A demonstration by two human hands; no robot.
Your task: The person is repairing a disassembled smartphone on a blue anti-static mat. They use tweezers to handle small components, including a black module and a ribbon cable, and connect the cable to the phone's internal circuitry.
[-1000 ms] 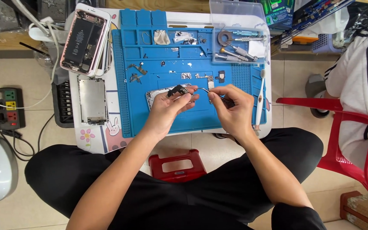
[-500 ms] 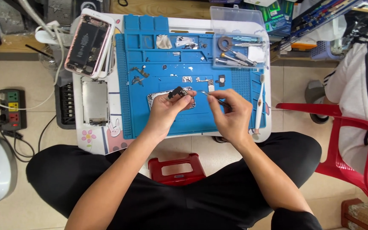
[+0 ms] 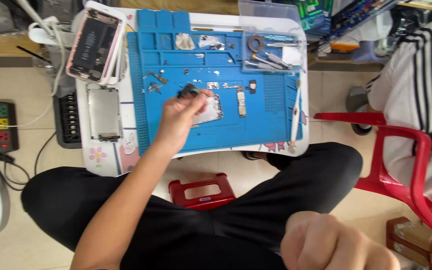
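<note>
Black and small, the phone component [image 3: 190,91] pinched in the left hand's [image 3: 178,122] closed fingertips above the blue repair mat [image 3: 256,130] looks light, thin and fragile, best gripped by its edges. Compared with half a second earlier, the right hand [image 3: 333,245] has left the mat and now hangs near the lap, loosely curled, apparently empty.
</note>
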